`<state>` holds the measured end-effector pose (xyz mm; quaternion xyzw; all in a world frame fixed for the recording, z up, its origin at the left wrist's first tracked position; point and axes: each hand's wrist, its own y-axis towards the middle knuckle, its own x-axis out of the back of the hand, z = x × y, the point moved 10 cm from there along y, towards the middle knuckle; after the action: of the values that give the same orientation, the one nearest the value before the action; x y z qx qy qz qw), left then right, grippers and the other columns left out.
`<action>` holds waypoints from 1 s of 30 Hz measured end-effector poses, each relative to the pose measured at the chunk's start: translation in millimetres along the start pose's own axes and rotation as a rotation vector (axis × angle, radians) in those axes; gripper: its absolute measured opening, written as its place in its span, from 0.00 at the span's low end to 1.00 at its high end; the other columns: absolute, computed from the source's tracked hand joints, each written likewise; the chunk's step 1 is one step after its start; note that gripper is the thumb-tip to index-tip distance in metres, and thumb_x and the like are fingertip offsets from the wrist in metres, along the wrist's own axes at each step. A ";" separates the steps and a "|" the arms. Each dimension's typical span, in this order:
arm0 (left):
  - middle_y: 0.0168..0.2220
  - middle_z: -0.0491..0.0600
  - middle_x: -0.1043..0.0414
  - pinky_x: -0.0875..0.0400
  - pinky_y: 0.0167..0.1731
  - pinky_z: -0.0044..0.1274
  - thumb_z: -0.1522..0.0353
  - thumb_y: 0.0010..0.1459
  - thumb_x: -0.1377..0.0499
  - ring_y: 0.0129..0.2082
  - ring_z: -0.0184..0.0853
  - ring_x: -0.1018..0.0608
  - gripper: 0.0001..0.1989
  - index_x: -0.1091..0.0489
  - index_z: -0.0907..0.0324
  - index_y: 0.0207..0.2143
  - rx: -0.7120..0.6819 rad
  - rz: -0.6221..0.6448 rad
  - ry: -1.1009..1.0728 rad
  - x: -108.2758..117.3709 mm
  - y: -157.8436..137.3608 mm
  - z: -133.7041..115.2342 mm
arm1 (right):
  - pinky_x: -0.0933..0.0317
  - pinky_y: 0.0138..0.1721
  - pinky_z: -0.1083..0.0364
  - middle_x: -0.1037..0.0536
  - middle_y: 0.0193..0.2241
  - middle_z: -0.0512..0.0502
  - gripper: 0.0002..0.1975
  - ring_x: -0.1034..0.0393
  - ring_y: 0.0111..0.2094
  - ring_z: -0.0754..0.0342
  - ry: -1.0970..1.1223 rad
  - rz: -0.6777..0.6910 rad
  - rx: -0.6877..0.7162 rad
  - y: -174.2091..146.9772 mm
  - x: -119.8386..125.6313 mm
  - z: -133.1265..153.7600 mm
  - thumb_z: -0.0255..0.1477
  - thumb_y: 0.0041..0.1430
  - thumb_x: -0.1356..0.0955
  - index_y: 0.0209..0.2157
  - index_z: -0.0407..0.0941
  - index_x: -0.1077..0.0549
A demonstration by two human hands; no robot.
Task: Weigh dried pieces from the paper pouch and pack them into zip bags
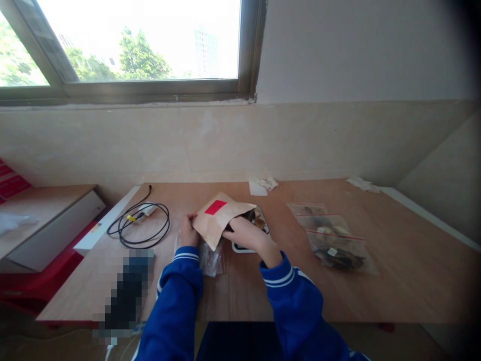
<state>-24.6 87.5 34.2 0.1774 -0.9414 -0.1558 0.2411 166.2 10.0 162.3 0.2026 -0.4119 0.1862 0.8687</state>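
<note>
A brown paper bag point(221, 218) with a red label is held tilted over the middle of the table, its mouth facing right. My left hand point(189, 231) is closed on the bag's left end. My right hand point(246, 233) reaches into the mouth, and its fingers are mostly hidden inside. Partly behind the bag and right wrist is a white-rimmed tray point(240, 248) with brown and dark pieces that I cannot make out. Below the bag lie clear plastic zip bags point(212, 260), close to my left wrist.
To the right lie several clear zip bags point(338, 250) with dark and pale contents. A coiled black cable point(120, 235) and a blurred-out dark item point(126, 293) are on the left. Crumpled white paper point(267, 184) rests near the wall. The table's front edge is close to me.
</note>
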 end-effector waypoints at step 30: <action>0.42 0.54 0.27 0.31 0.47 0.35 0.65 0.54 0.46 0.44 0.43 0.25 0.15 0.33 0.59 0.44 0.012 -0.051 0.130 6.4 0.5 -10.4 | 0.37 0.31 0.58 0.23 0.27 0.47 0.16 0.28 0.29 0.54 0.349 -0.451 -0.292 -12.8 41.1 -116.7 0.35 0.61 0.43 0.30 0.44 0.29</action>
<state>-24.7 83.2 45.6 0.2123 -0.9199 -0.1445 0.2964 271.5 64.5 124.8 0.1269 -0.2236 -0.0404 0.9656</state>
